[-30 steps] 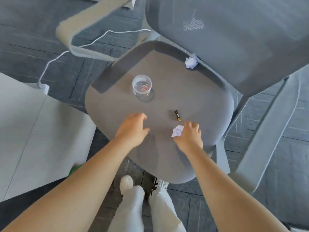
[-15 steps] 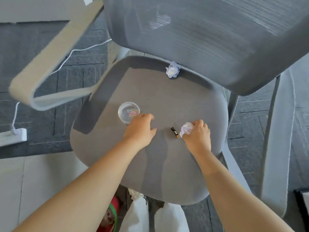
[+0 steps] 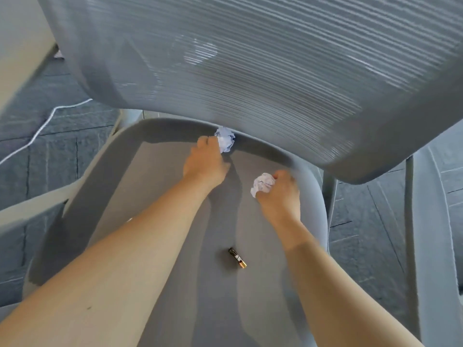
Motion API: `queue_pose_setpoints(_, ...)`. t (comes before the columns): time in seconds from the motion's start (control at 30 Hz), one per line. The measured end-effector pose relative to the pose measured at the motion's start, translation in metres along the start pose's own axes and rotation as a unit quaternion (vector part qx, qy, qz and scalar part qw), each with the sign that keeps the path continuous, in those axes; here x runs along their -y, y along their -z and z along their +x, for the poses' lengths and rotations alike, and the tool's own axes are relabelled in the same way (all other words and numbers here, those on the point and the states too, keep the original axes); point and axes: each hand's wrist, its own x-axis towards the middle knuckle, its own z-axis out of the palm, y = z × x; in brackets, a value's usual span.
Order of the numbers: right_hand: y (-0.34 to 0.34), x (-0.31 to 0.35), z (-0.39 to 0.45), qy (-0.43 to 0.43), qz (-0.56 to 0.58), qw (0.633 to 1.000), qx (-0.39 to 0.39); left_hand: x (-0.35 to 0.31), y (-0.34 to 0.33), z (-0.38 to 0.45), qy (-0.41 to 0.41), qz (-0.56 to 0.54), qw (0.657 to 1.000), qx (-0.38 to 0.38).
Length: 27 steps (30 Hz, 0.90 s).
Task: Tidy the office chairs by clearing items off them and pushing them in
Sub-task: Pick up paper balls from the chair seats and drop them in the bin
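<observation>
Both hands reach over the grey office chair seat [image 3: 175, 186]

The left hand [image 3: 205, 164] has its fingers pinching a crumpled paper ball [image 3: 225, 140] at the seat's rear, under the mesh backrest [image 3: 225, 58]. The right hand [image 3: 280, 194] grips another paper wad [image 3: 261, 185]. A battery [image 3: 237, 257] lies between the forearms.
</observation>
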Motion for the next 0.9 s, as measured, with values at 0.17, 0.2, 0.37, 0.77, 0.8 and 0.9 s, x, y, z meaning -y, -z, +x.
queue_pose_setpoints(0.17,-0.005,0.001,0.042,0.014,0.026,0.999,-0.022,-0.011,-0.017,0.047,0.078,-0.073,0.993,-0.051)
queue_pose_setpoints(0.2,-0.005,0.001,0.046,0.017,0.028,0.999,-0.023,-0.012,-0.019,0.054,0.086,-0.075,0.992,-0.057)
queue_pose_setpoints(0.37,-0.007,-0.003,0.05,0.023,0.036,0.999,-0.017,-0.01,-0.026,0.071,0.084,-0.084,0.99,-0.069)
queue_pose_setpoints(0.77,0.031,0.038,-0.038,0.052,0.02,0.998,0.027,0.008,0.042,-0.064,0.04,-0.114,0.991,-0.051)
queue_pose_setpoints(0.8,0.036,0.046,-0.054,0.067,0.019,0.997,0.032,0.011,0.055,-0.083,0.046,-0.113,0.991,-0.058)
queue_pose_setpoints(0.9,0.046,0.07,-0.101,0.114,0.026,0.991,0.061,0.021,0.088,-0.136,0.059,-0.115,0.988,-0.086)
